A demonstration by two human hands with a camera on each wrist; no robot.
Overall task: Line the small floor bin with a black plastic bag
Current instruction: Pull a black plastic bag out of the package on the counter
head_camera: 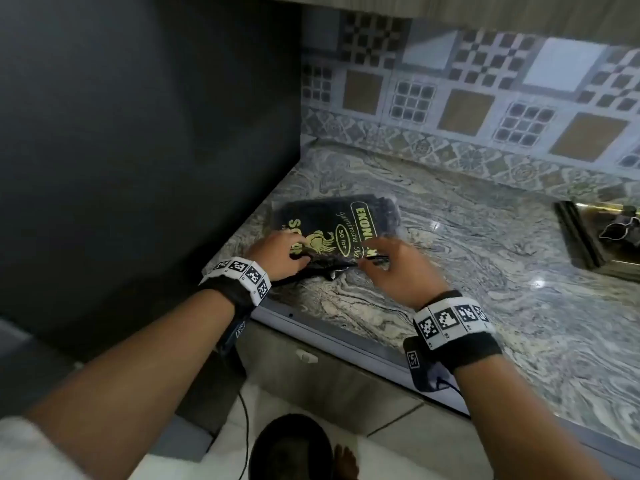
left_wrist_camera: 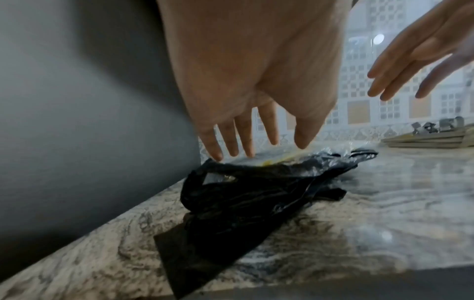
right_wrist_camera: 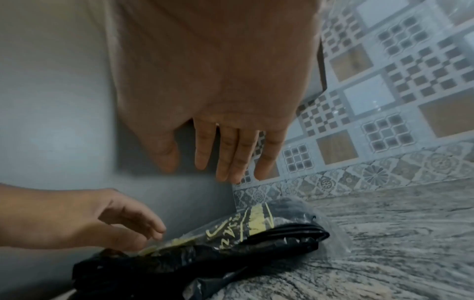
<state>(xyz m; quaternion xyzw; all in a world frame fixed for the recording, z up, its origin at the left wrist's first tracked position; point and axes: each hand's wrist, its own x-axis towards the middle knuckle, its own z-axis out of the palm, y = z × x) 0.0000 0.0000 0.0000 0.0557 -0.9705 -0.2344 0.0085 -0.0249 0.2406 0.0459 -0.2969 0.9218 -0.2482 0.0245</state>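
Note:
A clear-wrapped pack of black plastic bags (head_camera: 346,220) with yellow print lies on the marble counter (head_camera: 467,278) near its left corner. One loose black bag (left_wrist_camera: 243,203) spills from the pack toward the counter's front edge. My left hand (head_camera: 277,251) rests its straight fingertips on the left end of the pack (left_wrist_camera: 320,160). My right hand (head_camera: 391,261) hovers over the right end of the pack (right_wrist_camera: 256,225) with fingers straight (right_wrist_camera: 223,154), holding nothing. The small dark round bin (head_camera: 291,445) stands on the floor below the counter.
A dark grey panel (head_camera: 138,133) rises right beside the pack on the left. Patterned tiles (head_camera: 485,98) back the counter. A metal tray with small items (head_camera: 581,237) sits at the far right. A bare foot (head_camera: 346,462) is next to the bin.

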